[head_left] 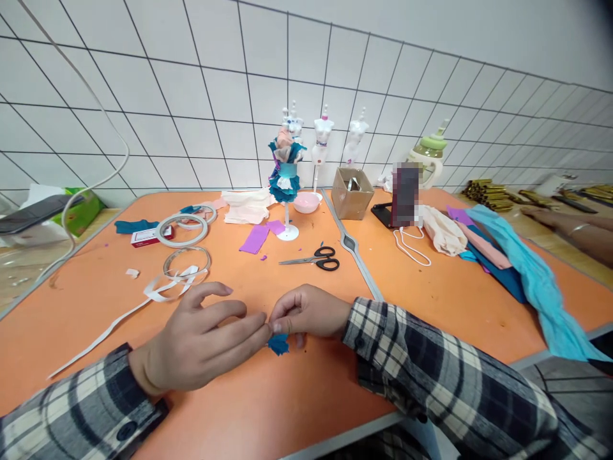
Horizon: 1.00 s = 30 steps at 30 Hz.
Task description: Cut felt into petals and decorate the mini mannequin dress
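Blue paper (278,345) was pinched between thumb and forefinger of the right hand (309,313) over the table (249,409); the left hand (201,342) was held with outer fingers spread, its grip, thumb hidden, unclear.

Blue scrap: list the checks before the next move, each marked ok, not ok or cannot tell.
1. Blue scrap at the right hand's fingertips: ok.
2. Firmness of that pinch: cannot tell.
3. Left hand clear of the right: not ok, their fingertips meet.
4. Scissors lying uncovered on the table: ok.
5. Loose white strip tidied away: not ok, it trails beside the left hand.
6. Dressed figure upright on its stand: ok.
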{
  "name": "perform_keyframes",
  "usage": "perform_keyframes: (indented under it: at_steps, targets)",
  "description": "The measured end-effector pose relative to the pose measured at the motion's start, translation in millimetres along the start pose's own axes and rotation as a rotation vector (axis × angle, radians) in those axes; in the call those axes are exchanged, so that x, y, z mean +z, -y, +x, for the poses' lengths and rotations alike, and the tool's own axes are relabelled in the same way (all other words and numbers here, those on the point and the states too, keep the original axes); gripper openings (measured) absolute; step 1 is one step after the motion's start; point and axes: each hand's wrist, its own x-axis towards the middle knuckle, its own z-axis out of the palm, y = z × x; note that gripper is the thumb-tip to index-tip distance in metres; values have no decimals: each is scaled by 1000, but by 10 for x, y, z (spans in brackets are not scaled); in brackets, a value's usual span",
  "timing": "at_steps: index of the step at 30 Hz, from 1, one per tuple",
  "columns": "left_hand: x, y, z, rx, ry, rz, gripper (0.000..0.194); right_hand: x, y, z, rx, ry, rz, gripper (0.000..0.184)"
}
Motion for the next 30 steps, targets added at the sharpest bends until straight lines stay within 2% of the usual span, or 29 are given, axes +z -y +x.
perform_keyframes:
  at_steps: [4, 8, 11, 14, 16, 19, 21, 23, 25, 27, 30]
  targets:
    - [-59, 72, -31, 195, -17, 43, 37, 1, -3, -2, -54, -90, -25, 53]
    - [-93, 71, 9, 283, 13, -47, 35, 34, -46, 11, -61, 32, -38, 46]
    - [-79, 62, 103, 355, 138, -231, 36, 50, -71, 34, -53, 67, -96, 36]
    - [-45, 96, 146, 283, 180, -210, 35, 44, -56, 47, -47, 9, -114, 25]
    - [-15, 141, 128, 243, 145, -131, 34, 25, -23, 33, -96, -132, -61, 21]
    - [40, 205, 90, 161, 68, -18, 28, -2, 43, -35, -306, -428, -68, 27]
    - [76, 224, 94, 77, 52, 5, 24, 7, 77, -97, -484, -520, -258, 31]
    - [105, 217, 121, -6, 81, -34, 21, 43, 88, -147, -606, -484, -512, 39]
    - [126, 193, 154, -61, 132, -100, 19, 83, 75, -163, -642, -427, -701, 40]
    - [142, 163, 177, -105, 182, -169, 18, 98, 49, -146, -628, -408, -792, 28]
    - [164, 128, 191, -188, 233, -295, 20, 64, 12, -89, -615, -394, -788, 11]
